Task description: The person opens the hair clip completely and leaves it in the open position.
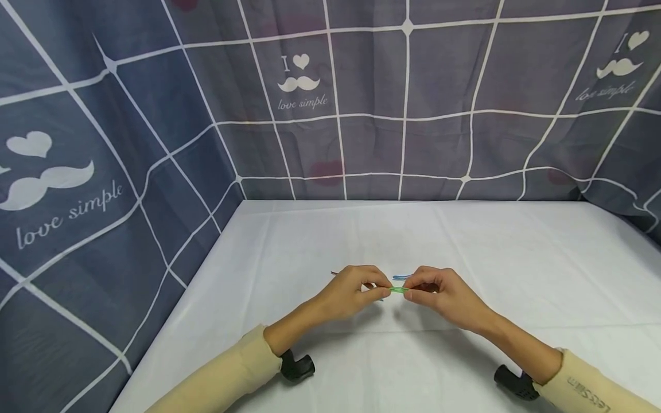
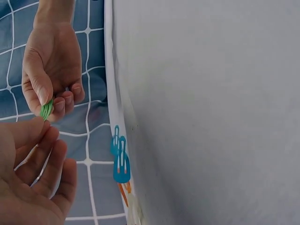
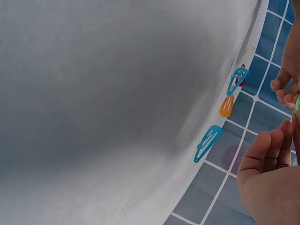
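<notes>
A green snap hair clip (image 1: 398, 289) spans the gap between the two hands above the white table. My left hand (image 1: 356, 291) pinches one end of it between thumb and forefinger. The other end is pinched by the thumb and fingertips of my right hand (image 1: 446, 295). In the left wrist view the green clip (image 2: 46, 110) shows between the right thumb and the left fingertips. Just beyond the right fingers lies a blue hair clip (image 1: 401, 277), partly covered by that hand. Other small things behind the left hand are mostly hidden.
Blue clips (image 3: 207, 143) and an orange clip (image 3: 227, 106) lie on the white cloth (image 3: 117, 117), with a red one (image 3: 241, 78) partly under a blue one. A pale item (image 2: 134, 211) lies near orange in the left wrist view. A grey checked curtain (image 1: 361, 143) borders the table.
</notes>
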A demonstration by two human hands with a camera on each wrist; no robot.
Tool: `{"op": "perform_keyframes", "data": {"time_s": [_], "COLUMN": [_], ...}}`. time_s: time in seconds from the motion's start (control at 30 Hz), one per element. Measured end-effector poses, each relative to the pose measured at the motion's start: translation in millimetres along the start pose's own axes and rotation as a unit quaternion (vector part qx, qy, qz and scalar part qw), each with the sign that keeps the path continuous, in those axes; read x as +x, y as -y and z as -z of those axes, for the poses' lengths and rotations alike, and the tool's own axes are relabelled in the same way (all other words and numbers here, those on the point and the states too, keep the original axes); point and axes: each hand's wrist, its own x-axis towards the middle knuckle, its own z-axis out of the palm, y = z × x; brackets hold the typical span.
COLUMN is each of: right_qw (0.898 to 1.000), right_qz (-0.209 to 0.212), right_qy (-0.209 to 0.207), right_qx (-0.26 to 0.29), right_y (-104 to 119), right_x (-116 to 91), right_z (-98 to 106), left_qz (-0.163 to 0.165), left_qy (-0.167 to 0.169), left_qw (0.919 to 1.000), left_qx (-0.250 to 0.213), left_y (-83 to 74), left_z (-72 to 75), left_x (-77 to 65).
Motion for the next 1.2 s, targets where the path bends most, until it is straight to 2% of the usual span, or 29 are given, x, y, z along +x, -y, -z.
{"op": "perform_keyframes", "data": {"time_s": [0.17,0.37,0.6,0.87,1.2], "right_qw": [1.0,1.0,1.0,0.999,0.999], "right_qz": [0.012,0.006,0.016,0.023,0.029], "right_qy": [0.008,0.01,0.013,0.034,0.043], "right_qx": [0.0,-0.006,-0.011,-0.02,-0.005], "right_y": [1.2,2.5,3.4,3.4,-0.9], "right_x": [0.6,-2.3,-4.5,-7.4,-8.7], "right_z": [-0.8,-2.0,-3.3,-0.5,0.5], "left_qz": [0.003,-0.013,-0.013,-0.045,-0.044], "left_qy": [-0.001,0.01,0.016,0.042,0.048], "left_qw": [0.9999,0.9998,0.9998,0.9977,0.9975], "left_qx": [-0.013,-0.008,0.0,0.029,0.028], "left_y": [0.0,-0.3,-1.3,-2.1,-2.2], "left_z": [0.7,0.2,-2.2,-4.2,-5.2], "left_x": [-0.9,-0.9,-2.6,-1.4,-1.1]}}
